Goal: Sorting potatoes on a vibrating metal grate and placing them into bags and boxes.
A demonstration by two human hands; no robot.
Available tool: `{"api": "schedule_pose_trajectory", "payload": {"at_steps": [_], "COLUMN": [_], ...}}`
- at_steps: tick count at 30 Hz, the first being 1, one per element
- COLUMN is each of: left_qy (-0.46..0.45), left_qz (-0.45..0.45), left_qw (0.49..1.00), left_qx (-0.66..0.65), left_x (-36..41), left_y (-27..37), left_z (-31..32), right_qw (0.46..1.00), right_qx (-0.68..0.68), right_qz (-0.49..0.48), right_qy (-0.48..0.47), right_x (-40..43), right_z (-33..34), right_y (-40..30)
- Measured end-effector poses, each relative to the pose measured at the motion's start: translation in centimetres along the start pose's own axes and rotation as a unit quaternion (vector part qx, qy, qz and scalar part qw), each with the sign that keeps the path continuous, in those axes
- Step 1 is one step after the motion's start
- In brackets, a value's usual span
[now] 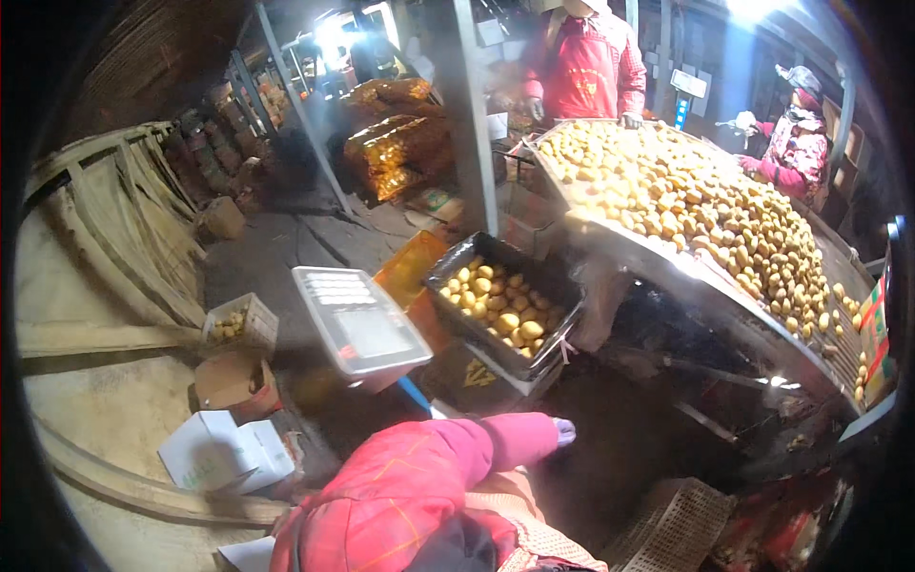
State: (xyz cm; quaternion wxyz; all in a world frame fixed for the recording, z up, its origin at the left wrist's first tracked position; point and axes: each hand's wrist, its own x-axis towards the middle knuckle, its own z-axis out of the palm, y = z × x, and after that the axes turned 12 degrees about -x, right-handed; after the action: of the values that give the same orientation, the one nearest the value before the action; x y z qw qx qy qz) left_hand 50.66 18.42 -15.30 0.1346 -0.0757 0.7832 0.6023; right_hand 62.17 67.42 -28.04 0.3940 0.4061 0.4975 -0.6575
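Note:
My left hand (pixel 565 432), in a pale purple glove, extends past the pink cuff at the lower middle. Only part of it shows, and whether its fingers are closed cannot be told. My right hand is out of view. Beyond my arm stands a box lined with black plastic (pixel 556 352), holding many potatoes (pixel 509 323). To its left is a scale's display head (pixel 361 322) on a blue post (pixel 414 395). A sloping sorting table (pixel 686 261) rises at the right, heaped with yellow potatoes (pixel 686 186).
A person in a red apron (pixel 586 82) stands behind the sorting table; another person (pixel 793 146) is at its right. A metal post (pixel 472 114) rises behind the box. White cartons (pixel 225 454) lie left, a plastic crate (pixel 679 525) lower right. Filled mesh sacks (pixel 400 146) are stacked behind.

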Motion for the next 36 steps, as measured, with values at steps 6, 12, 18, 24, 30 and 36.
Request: {"api": "schedule_pose_trajectory", "payload": {"at_steps": [6,12,18,24,30,36], "left_qy": [0.138,0.259,0.268,0.237,0.190,0.155], "left_qz": [0.118,0.169,0.149,-0.066,-0.058,-0.161], "left_qw": [0.981,0.928,0.907,0.894,0.867,0.849], "left_qx": [0.064,0.207,0.288,0.374,0.458,0.479], "left_x": [14.5,22.4,30.8,35.7,38.9,40.7], "left_y": [9.2,18.2,23.8,29.4,28.5,30.1], "left_z": [-3.6,-11.9,-14.0,-14.6,-13.9,-13.3], "right_qw": [0.998,0.995,0.904,0.739,0.600,0.495], "right_qx": [-0.036,-0.071,-0.157,-0.245,-0.367,-0.599], "right_qz": [-0.017,-0.054,-0.320,-0.627,-0.695,-0.609], "right_qy": [-0.046,0.048,-0.238,0.041,0.147,0.158], "right_x": [1.0,0.9,4.8,-3.4,-3.2,-2.9], "right_z": [5.4,18.2,20.3,26.4,26.5,25.9], "right_y": [-14.8,-31.8,-43.0,-56.4,-67.1,-68.8]}}
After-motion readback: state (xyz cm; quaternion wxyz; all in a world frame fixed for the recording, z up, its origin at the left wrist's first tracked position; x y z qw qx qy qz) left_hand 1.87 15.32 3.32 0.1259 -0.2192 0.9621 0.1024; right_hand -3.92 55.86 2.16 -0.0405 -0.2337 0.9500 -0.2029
